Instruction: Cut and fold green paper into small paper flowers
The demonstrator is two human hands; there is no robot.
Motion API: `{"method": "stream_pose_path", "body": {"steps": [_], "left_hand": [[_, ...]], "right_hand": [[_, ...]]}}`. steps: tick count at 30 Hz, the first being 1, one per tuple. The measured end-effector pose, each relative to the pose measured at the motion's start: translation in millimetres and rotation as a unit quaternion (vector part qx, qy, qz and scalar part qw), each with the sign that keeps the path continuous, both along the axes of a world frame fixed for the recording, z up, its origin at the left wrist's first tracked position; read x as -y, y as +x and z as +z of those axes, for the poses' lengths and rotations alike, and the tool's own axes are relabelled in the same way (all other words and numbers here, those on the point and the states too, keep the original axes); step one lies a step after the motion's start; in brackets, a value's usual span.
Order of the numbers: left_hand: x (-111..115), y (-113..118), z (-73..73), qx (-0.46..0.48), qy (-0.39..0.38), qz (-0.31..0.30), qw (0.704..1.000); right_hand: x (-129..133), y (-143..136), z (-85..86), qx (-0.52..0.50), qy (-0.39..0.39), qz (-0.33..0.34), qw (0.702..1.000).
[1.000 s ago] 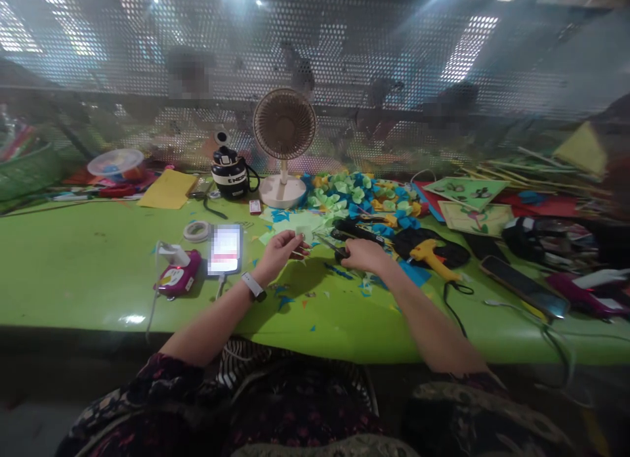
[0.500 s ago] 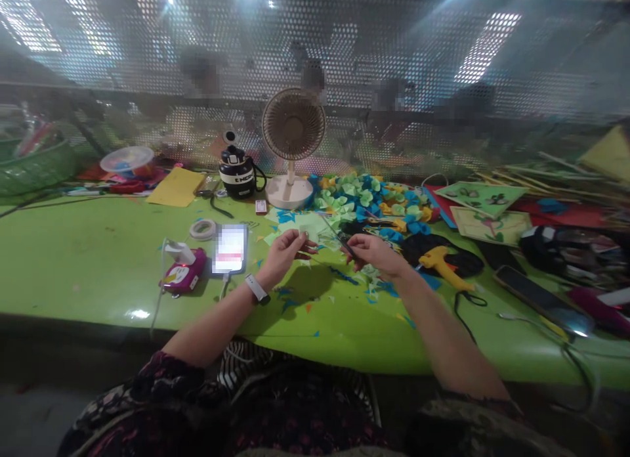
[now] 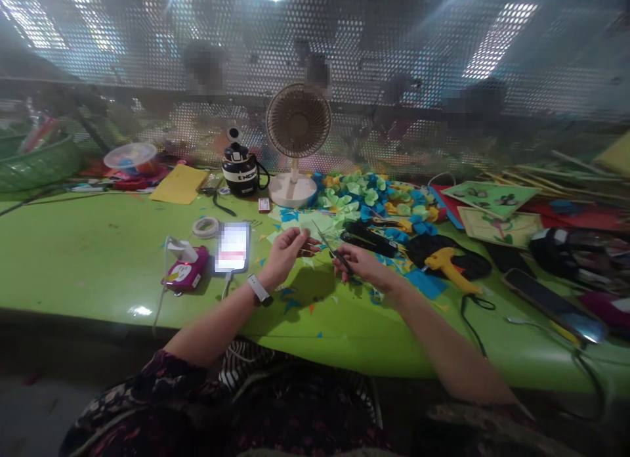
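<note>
Left hand (image 3: 287,252) has its fingers pinched on a small bit of pale green paper (image 3: 306,233), held just over the green tabletop (image 3: 98,260). Right hand (image 3: 363,265) has its fingers wrapped around black-handled scissors (image 3: 333,248), blades angled up near the left fingertips. Yellow glue gun (image 3: 449,266) lies off to the right, desk fan (image 3: 298,122) stands behind.

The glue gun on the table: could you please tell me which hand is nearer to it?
Right. The right hand, holding scissors, is to the left of the glue gun; the left hand is farther left, beyond the scissors.
</note>
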State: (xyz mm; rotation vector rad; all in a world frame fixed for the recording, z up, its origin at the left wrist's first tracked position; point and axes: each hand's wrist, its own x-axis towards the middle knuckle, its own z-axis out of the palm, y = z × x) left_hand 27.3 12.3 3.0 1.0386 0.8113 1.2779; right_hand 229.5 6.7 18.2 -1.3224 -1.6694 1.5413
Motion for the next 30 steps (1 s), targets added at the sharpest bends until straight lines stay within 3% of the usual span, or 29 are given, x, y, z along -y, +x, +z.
{"method": "stream_pose_path", "body": {"steps": [12, 22, 30], "left_hand": [[1, 2, 0.0, 0.021, 0.003, -0.01, 1.0], [2, 3, -0.3, 0.023, -0.001, -0.005, 1.0], [0, 4, -2.2, 0.027, -0.005, -0.003, 1.0]], "right_hand": [[2, -3, -0.9, -0.014, 0.016, 0.002, 1.0], [-2, 1, -11.6, -0.009, 0.026, 0.002, 1.0], [0, -1, -6.7, 0.012, 0.031, -0.013, 0.999]]}}
